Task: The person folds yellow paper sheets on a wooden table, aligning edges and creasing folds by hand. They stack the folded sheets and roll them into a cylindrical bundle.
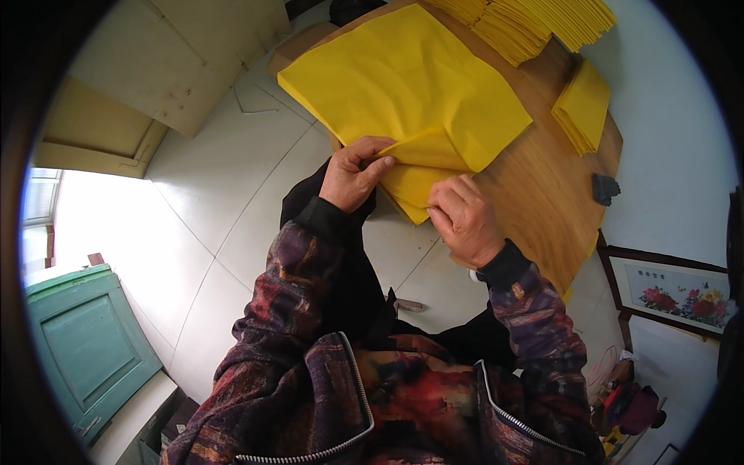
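Observation:
A large yellow cloth piece point(395, 77) lies over the near left part of the wooden table, and its near end hangs past the table edge toward my lap. My left hand point(355, 173) pinches a lifted layer of it between thumb and fingers, so the layers part there. Lower and to the right, my right hand point(465, 215) has its fingers curled closed on the near edge of the lower layer. Its fingertips are partly hidden, and I cannot make out any small thing within them.
Stacks of folded yellow cloth point(515, 27) sit at the table's far side. Another folded yellow bundle point(583, 107) and a small dark grey item point(604, 188) lie along the right edge of the wooden table point(535, 209). A framed flower picture point(670, 293) stands at right, a green cabinet door point(89, 341) at left.

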`<state>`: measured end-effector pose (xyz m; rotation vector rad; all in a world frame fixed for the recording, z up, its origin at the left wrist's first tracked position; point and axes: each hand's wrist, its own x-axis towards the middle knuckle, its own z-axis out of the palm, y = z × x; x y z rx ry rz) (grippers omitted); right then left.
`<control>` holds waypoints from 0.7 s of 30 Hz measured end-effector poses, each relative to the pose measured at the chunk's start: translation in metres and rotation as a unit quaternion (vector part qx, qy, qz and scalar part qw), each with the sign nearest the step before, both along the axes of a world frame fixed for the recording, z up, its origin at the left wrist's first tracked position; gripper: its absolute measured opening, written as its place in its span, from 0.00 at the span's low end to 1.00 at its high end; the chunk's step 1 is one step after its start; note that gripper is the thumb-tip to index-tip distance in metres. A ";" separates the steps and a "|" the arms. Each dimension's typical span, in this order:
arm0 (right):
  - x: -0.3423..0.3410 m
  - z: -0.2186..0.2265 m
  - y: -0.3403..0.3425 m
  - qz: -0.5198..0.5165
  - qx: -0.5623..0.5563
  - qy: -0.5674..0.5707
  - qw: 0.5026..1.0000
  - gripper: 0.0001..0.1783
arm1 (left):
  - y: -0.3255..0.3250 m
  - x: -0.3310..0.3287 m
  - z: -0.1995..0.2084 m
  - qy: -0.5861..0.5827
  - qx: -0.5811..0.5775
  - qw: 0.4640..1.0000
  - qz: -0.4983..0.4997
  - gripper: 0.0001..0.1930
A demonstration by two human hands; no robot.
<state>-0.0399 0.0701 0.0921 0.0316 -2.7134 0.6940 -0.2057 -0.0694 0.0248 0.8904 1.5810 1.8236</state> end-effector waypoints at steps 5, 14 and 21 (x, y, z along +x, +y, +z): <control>-0.007 0.007 0.005 -0.025 -0.080 -0.038 0.996 0.10 | 0.002 0.000 0.000 0.009 0.015 1.000 0.006 0.10; -0.016 0.025 0.013 -0.052 -0.099 -0.080 0.990 0.09 | -0.006 -0.007 0.007 -0.005 0.045 0.996 -0.076 0.13; -0.025 0.036 0.012 -0.056 -0.083 -0.022 0.995 0.09 | -0.002 -0.004 0.007 0.035 0.022 0.997 -0.061 0.15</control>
